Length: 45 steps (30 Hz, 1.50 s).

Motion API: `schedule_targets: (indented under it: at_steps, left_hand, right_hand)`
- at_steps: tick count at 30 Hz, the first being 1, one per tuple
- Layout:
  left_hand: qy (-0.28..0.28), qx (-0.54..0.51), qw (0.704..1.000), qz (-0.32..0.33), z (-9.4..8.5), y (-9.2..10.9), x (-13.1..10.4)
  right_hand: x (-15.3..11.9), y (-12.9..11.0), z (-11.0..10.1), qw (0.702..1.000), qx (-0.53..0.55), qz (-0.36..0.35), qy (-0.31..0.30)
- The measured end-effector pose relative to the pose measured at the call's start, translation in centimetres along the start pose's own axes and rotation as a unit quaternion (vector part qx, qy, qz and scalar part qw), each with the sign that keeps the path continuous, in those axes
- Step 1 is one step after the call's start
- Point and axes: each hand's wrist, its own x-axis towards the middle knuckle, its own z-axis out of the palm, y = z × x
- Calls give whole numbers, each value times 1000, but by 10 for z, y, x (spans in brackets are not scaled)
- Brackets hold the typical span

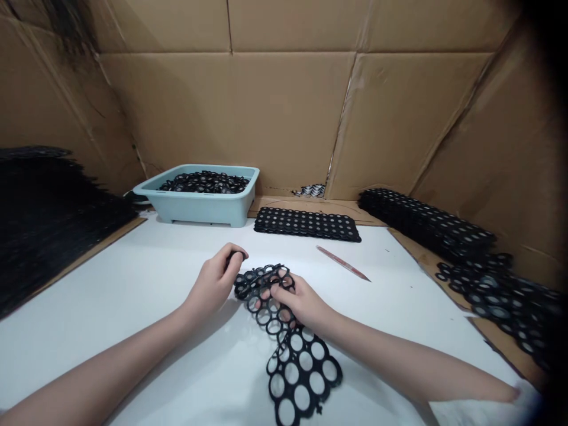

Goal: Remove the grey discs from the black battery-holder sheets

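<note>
My right hand (298,300) is closed on a floppy black sheet of joined rings (290,373), which bends over my fingers and trails down onto the white table top. Its upper end is bunched up between my two hands. My left hand (217,275) is pinched around a small black round piece (235,257), mostly hidden by the fingers; it looks like a loose ring. It sits just left of the sheet's bunched end, and I cannot tell whether the two are still joined.
A light blue basin (202,207) full of loose black rings stands at the back left. Behind my hands lie a flat stack of perforated black sheets (307,223) and a pointed knife-like tool (344,263). Black stacks line both sides: left (48,213), right (426,225). Cardboard walls (293,118) enclose the table.
</note>
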Motion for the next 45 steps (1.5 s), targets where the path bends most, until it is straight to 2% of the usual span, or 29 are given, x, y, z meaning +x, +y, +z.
schedule_targets:
  at_steps: [3, 7, 10, 16, 25, 32, 38, 40, 45]
  left_hand:
    - [-3, 40, 999, 1, -2, -2, 2]
    - [-83, 70, 994, 26, 6, 0, -4]
    - [-126, 64, 990, 28, 10, 1, -9]
    - [-157, 29, 987, 32, 11, 5, -15]
    - [-156, -56, 986, -1, 17, 6, -15]
    - [-202, -186, 961, -44, 20, 1, -11]
    - [-167, -117, 979, -5, 17, 0, -14]
    - [-155, -134, 979, -9, 18, -1, -14]
    - [-169, -253, 951, -58, 26, 0, -12]
  right_hand:
    - [1, -1, -1, 999, 29, 5, 39]
    - [1, -2, 0, 997, 30, -4, 68]
    - [2, -1, 0, 997, 26, -15, 74]
    - [1, -1, 0, 997, -10, -34, 68]
    - [3, -1, 1, 998, 7, -7, 57]
    - [2, 2, -1, 999, 18, -33, 30]
    - [-5, -1, 3, 995, -41, -91, 13]
    - [-6, -1, 3, 994, -45, -98, 9]
    - [-2, -3, 1, 996, -53, -75, -9]
